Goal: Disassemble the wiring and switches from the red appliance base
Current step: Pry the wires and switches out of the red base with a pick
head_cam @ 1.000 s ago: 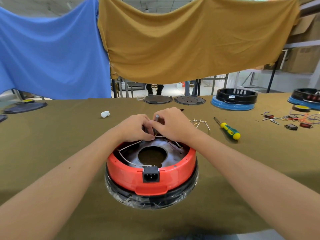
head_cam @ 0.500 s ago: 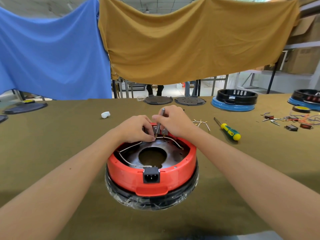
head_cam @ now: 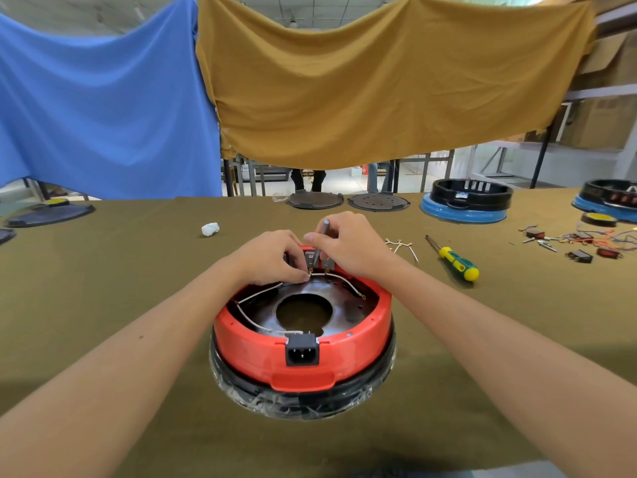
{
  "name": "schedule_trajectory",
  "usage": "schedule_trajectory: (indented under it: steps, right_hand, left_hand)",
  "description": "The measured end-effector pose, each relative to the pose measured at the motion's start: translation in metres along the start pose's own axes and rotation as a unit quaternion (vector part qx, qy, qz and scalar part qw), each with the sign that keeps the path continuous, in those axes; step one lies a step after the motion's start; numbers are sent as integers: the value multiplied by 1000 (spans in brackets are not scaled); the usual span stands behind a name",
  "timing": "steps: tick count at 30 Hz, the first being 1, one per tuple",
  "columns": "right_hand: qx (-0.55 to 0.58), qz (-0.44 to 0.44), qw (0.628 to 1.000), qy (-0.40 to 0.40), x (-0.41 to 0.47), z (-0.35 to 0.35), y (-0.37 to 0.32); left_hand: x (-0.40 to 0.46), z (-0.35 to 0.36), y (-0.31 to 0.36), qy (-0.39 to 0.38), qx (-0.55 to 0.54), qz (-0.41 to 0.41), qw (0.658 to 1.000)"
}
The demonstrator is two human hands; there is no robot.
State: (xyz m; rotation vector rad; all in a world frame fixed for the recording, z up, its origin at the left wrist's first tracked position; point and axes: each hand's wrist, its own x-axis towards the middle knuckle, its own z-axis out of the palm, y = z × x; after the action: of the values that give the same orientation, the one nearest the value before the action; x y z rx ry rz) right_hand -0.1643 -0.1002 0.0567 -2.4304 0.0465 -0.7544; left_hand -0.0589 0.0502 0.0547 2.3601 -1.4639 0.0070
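Red plastic: the round red appliance base (head_cam: 303,360) is sitting upside down on the olive-green cloth-covered table (head_cam: 103,339), straight in front of me, with its black rim, wrapped in clear film, against the cloth
Power socket: the black two-pin inlet (head_cam: 302,351) is facing me at the near wall of the base
Wiring: thin white wires (head_cam: 255,320) are running round the inside of the base, one curving from the socket up the left side, another (head_cam: 344,282) arching across the far side to a small brass terminal
Switches: small grey switch blocks (head_cam: 310,258) are standing at the far rim of the base, between my two hands
My left hand (head_cam: 272,258): it is curling over the far left rim, fingertips pinching narrowly at the white wire end beside the switch blocks
My right hand (head_cam: 351,248): it is closing round a slim grey metal tool (head_cam: 322,236), holding it nearly upright with its tip pointing down into the switch blocks
Spare tool: a yellow-and-green handled screwdriver (head_cam: 455,262) is lying on the cloth to my right, well apart from the base
Loose parts: a bundle of white leads with ring terminals (head_cam: 401,246) is lying just beyond my right wrist; small switches and coloured wires (head_cam: 582,241) are lying scattered at the far right
Far edge: a black-and-blue appliance base (head_cam: 465,205) is resting there
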Motion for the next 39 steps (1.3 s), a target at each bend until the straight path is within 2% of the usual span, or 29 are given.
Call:
schedule_trajectory:
  steps: [6,17,23,39]
  right_hand:
    - [35,46,998,5,3,0,3]
    - [-3,11,1000,2,0,0,2]
    - [37,56,998,3,4,0,5]
    - [63,104,993,-5,7,-1,1]
  left_hand:
    - [0,0,0,1,2,1,1000]
    - [-1,-1,2,-3,-2,0,1000]
    - [-2,-1,3,-3,2,1,1000]
    - [-2,-2,4,-6,-2,-3,1000]
